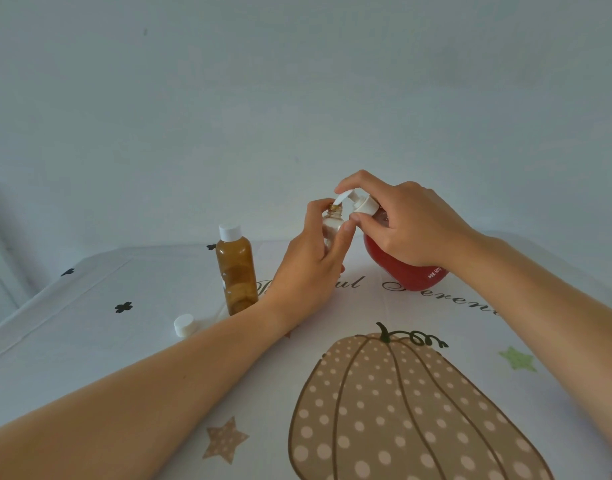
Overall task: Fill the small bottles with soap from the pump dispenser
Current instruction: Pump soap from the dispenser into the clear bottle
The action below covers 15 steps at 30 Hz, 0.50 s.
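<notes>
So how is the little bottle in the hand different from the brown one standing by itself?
The held bottle is uncapped; the brown bottle wears a white cap. The left hand grips the held bottle under the pump nozzle; the brown bottle stands untouched on the tablecloth. The held bottle's body looks paler than the brown bottle's. Both are small, round and upright.

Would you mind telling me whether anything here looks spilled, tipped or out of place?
Nothing spilled or tipped. Only a loose white cap lies on the tablecloth near the upright amber bottle, likely off the open small bottle.
</notes>
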Available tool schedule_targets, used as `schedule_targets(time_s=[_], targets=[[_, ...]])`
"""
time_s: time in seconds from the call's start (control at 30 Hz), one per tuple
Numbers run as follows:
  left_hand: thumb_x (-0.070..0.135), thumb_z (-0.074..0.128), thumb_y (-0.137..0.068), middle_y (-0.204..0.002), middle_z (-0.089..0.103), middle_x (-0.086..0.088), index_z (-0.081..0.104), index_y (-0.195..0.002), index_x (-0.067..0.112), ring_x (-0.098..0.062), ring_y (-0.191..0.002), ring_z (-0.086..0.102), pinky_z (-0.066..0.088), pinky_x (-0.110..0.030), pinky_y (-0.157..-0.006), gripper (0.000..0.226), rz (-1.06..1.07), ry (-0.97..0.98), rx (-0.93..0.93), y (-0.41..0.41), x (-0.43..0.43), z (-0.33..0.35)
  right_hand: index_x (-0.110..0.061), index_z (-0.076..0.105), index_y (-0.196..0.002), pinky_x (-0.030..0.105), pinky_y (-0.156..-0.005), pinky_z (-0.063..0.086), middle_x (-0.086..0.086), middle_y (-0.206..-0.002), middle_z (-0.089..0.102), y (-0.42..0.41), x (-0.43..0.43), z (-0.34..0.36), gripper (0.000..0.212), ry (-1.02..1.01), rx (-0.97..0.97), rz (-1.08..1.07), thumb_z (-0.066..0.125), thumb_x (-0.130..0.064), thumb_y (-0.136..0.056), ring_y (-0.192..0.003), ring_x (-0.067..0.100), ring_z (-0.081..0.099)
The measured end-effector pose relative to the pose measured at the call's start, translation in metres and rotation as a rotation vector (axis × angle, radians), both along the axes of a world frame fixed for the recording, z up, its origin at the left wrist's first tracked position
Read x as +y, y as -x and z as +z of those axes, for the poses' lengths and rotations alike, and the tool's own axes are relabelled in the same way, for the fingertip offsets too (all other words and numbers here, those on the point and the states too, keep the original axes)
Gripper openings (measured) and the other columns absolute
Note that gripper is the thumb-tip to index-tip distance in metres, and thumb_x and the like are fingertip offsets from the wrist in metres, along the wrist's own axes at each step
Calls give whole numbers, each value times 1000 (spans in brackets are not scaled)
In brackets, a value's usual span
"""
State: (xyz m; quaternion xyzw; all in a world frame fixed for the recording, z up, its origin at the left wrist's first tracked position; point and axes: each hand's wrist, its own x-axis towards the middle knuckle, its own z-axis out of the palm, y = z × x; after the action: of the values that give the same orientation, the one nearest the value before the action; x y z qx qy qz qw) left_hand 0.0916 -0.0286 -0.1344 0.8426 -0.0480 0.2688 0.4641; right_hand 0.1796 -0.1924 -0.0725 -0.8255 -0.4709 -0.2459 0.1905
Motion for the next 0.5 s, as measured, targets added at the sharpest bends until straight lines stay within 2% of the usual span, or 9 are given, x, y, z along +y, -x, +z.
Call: schedule_targets(time_s=[0.13,0.27,0.5], targets=[[54,40,-109,-94,65,4,30,-147,35,-4,-70,69,57,-24,-63,44,2,-22,9,0,-1,0,-41,50,-134,30,-57,44,-6,-53,52,1,0,1,30,10,1,-1,55,-33,-106,-50,10,52],[54,41,-109,-94,64,2,30,-150,32,-3,-69,68,52,-20,-58,48,8,12,-2,0,1,2,-44,47,-143,27,-55,38,-8,-51,49,2,0,1,40,18,3,2,54,-33,-105,-48,9,51],[54,41,-108,-95,64,4,29,-150,34,-3,-70,68,54,-23,-61,48,12,5,1,-1,1,1,-42,46,-147,24,-55,37,-10,-51,48,3,0,1,44,20,1,-2,54,-32,-105,-47,8,51]])
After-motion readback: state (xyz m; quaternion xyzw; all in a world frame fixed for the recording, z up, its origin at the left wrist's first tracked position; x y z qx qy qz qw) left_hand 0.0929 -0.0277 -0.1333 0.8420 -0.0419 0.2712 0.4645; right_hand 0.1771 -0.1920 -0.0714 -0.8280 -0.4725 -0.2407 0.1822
